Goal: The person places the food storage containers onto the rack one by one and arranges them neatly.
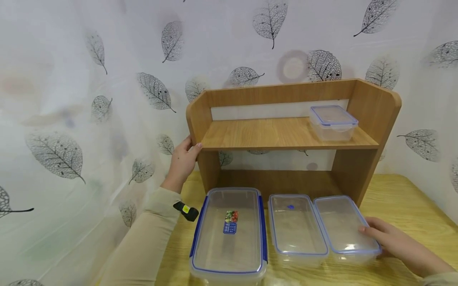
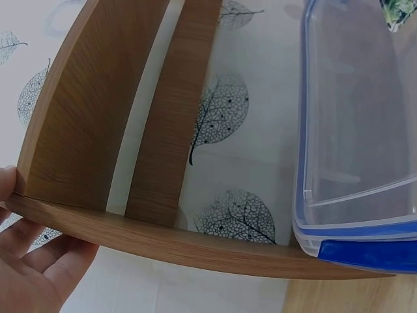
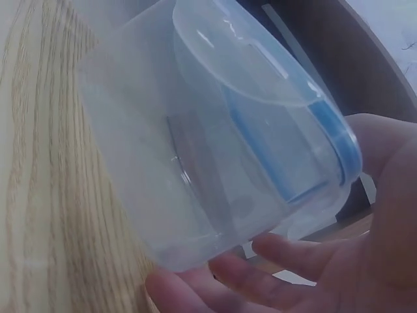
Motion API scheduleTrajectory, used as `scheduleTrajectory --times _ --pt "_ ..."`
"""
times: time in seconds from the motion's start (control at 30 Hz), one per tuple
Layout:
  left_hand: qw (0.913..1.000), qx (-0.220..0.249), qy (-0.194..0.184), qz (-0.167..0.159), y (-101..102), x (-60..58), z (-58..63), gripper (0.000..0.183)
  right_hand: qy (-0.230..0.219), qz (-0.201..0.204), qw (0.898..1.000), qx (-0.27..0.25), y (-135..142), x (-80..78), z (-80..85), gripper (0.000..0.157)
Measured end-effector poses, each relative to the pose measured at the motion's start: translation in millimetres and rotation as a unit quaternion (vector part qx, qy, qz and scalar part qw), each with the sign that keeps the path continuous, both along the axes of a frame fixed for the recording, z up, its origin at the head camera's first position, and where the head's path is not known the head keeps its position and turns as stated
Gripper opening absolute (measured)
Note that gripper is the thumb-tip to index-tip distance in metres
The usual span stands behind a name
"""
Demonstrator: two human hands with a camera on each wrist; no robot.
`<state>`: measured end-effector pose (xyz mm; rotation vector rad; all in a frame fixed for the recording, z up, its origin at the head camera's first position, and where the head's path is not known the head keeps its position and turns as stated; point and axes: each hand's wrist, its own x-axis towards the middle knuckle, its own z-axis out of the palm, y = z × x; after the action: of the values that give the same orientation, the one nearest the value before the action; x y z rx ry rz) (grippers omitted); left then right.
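My left hand (image 1: 183, 162) grips the left side panel of a two-tier wooden desk shelf (image 1: 250, 133). In the left wrist view the fingers (image 2: 68, 261) wrap around the panel's outer edge. At lower right my right hand (image 1: 395, 242) holds a clear lidded food container (image 1: 345, 222) by its right side, thumb on the lid. The right wrist view shows its clear wall (image 3: 150, 150) and several fingertips (image 3: 228, 270) against it. Directly left of it sits a similar food container (image 1: 295, 226), and farther left a larger one with dark blue clips (image 1: 229, 242).
A small clear container (image 1: 332, 123) with a blue-edged lid stands at the right end of the upper shelf board. The wood-grain table (image 1: 400, 198) carries the shelf. Behind and to the left hangs a white leaf-patterned covering (image 1: 125, 79).
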<state>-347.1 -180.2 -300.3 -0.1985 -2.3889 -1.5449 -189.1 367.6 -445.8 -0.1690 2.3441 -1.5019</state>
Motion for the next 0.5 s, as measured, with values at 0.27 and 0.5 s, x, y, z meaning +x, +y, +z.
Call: scheduleTrajectory --times 0.27,0.5 --pt "1.0 -0.005 -0.003 -0.002 -0.7 -0.8 0.8 0.06 -0.014 0.029 0.999 -0.019 2.8 3.9 -2.1 0.069" --pt "0.9999 -0.003 0.01 -0.007 -0.2 -1.6 1.9 0.06 -0.008 0.019 0.999 -0.033 7.0 6.7 -3.5 0.067"
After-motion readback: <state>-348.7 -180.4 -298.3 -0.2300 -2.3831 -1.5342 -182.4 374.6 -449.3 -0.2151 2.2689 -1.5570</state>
